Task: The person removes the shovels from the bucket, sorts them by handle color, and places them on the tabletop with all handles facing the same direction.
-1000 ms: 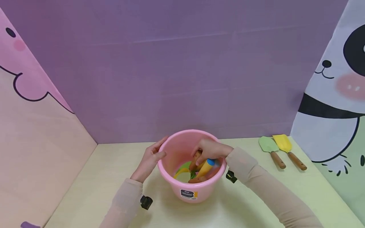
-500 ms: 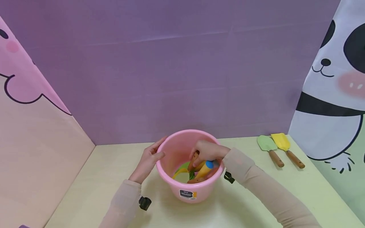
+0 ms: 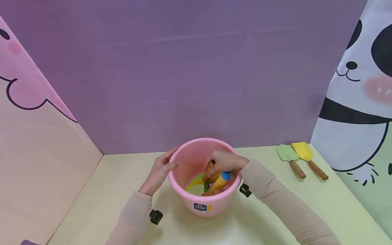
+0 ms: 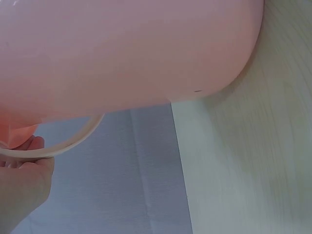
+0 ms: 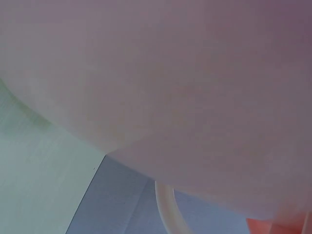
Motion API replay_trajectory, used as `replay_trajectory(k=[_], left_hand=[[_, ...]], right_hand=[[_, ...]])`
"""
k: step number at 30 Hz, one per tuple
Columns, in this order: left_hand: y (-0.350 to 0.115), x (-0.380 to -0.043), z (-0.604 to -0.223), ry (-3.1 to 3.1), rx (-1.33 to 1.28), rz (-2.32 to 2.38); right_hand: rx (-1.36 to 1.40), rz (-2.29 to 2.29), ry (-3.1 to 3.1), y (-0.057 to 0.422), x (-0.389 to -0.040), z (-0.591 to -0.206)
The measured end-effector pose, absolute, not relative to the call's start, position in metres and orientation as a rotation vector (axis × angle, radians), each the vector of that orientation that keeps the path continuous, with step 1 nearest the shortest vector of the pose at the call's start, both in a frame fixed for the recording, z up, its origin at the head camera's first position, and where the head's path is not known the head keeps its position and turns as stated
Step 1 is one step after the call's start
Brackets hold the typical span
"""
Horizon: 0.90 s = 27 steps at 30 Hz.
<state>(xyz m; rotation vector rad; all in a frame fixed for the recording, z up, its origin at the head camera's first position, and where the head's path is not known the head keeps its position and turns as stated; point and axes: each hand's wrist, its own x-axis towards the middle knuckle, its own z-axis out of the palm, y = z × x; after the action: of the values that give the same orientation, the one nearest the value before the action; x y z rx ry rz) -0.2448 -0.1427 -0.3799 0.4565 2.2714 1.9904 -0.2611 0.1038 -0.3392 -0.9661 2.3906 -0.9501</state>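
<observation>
Both clamped: L fingers point(image 3: 172, 166) on pink bkt rim point(image 3: 204, 198), R fingers point(image 3: 215, 168) on brn handle point(image 3: 207, 175), end hidden.

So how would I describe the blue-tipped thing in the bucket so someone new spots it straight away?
Start at the pink bucket on the pale table and look inside it, just below the right hand. The yellow piece slants beside two brown handles; its bright blue end sets it apart from them.
</observation>
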Motion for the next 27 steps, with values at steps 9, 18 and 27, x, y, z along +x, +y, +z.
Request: replay_trajectory(k=[9,18,27], left_hand=[[-0.147,-0.250,-0.380,2.277,0.436,1.988],[-0.152,-0.252,-0.381,2.296,0.430,1.973],[-0.153,-0.254,-0.381,2.308,0.421,1.965]], right_hand=[[-0.998,-0.896,2.461,0.103,-0.264,-0.334],[-0.960,-0.925,2.442,0.103,-0.266,-0.327],[-0.938,-0.845,2.517,0.105,-0.265,-0.316]])
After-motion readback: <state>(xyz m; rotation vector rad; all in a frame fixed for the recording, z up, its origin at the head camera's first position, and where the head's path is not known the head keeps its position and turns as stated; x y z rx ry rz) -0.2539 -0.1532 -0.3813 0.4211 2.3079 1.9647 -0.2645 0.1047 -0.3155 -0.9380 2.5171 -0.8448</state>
